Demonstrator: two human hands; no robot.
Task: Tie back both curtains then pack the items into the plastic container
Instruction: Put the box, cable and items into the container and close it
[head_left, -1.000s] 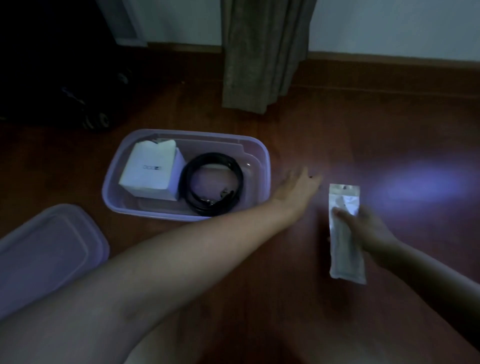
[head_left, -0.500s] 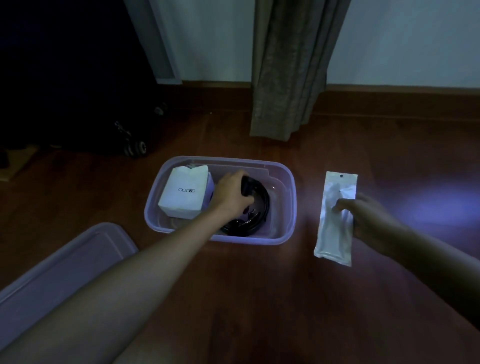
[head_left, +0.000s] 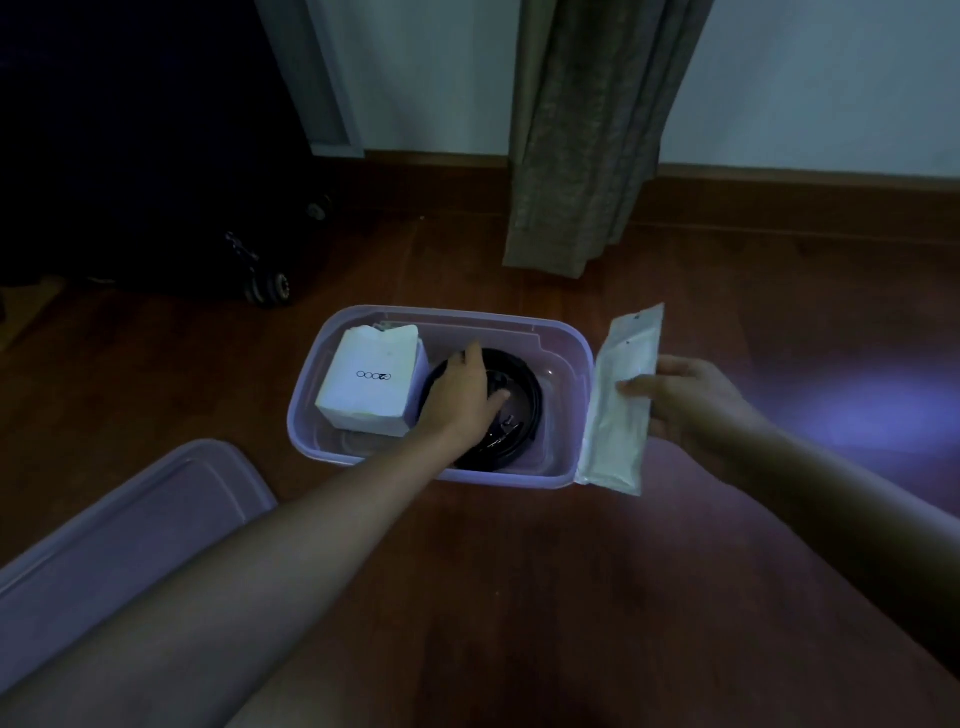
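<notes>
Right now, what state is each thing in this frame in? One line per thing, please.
Plastic container: open, on the floor.
Lid: off, lying beside the container.
White box: inside the container.
Black coiled cable: inside the container, under the left hand.
Left hand: resting on the cable.
Right hand: holds the packet.
Clear packet: held at the container's right rim.
Curtain: hanging loose.

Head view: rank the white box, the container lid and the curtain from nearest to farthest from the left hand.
1. White box: in the container, just left of the left hand.
2. Curtain: hanging at the wall, beyond the container.
3. Container lid: on the floor, lower left.
Curtain and lid are too close to call.
</notes>
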